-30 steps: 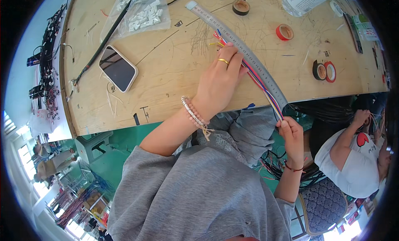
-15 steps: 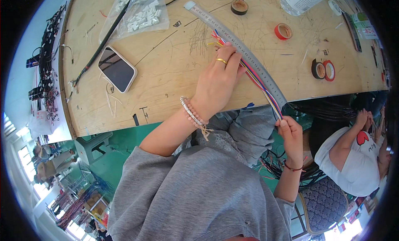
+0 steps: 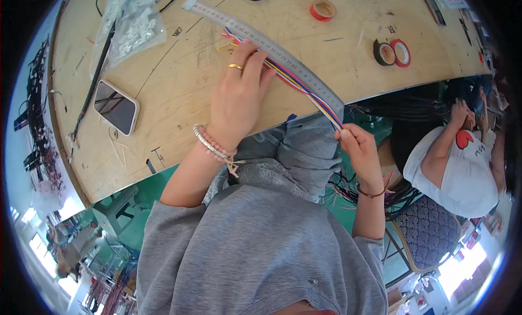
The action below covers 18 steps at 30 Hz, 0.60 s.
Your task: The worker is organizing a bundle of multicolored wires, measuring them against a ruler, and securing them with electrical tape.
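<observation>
A bundle of thin wires (image 3: 296, 85) in red, yellow, blue and white runs along the near side of a steel ruler (image 3: 261, 42) on the wooden table. My left hand (image 3: 239, 92) holds the bundle against the tabletop beside the ruler, and short loose wire ends stick out past its fingertips. Just beyond the ruler's near right end, off the table edge, my right hand (image 3: 359, 149) pinches the wires between thumb and fingers. Its fingers hide how far they run on.
To the left lie a phone (image 3: 117, 107), a black cable (image 3: 98, 70) and a clear bag of white connectors (image 3: 138, 32). Tape rolls (image 3: 323, 10) sit beyond the ruler, with a black roll (image 3: 384, 53) farther right. Another person (image 3: 454, 168) sits at the right.
The whole view has turned and shifted, so the table's things appear farther left. Both hands keep nearly the same places along the ruler and the wires.
</observation>
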### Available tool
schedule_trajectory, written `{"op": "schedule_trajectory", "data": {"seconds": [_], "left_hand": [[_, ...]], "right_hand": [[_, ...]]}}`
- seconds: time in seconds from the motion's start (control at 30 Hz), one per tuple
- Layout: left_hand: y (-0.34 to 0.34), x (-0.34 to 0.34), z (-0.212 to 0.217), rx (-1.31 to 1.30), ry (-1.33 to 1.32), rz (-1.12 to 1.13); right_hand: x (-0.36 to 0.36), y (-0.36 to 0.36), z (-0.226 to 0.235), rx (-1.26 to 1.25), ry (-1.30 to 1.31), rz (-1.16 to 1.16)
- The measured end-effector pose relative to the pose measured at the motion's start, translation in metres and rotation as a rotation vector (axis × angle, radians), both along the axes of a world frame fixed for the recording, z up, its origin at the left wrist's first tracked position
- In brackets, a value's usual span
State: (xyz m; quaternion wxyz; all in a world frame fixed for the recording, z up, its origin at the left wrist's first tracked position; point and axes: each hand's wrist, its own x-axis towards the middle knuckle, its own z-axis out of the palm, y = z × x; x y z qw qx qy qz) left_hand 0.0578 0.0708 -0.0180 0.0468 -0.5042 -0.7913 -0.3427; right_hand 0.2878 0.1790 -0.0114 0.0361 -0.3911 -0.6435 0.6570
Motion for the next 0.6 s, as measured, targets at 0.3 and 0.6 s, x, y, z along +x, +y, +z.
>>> {"op": "schedule_trajectory", "data": {"seconds": [0.3,0.6], "left_hand": [[0.0016,0.0015,0.0018,0.049,0.03,-0.023],[-0.0051,0.008,0.0024,0.109,0.009,-0.059]], "right_hand": [[0.0003,-0.0012,-0.001,-0.002,0.023,-0.005],[0.0022,-0.0009,-0.003,-0.029,0.03,-0.01]]}}
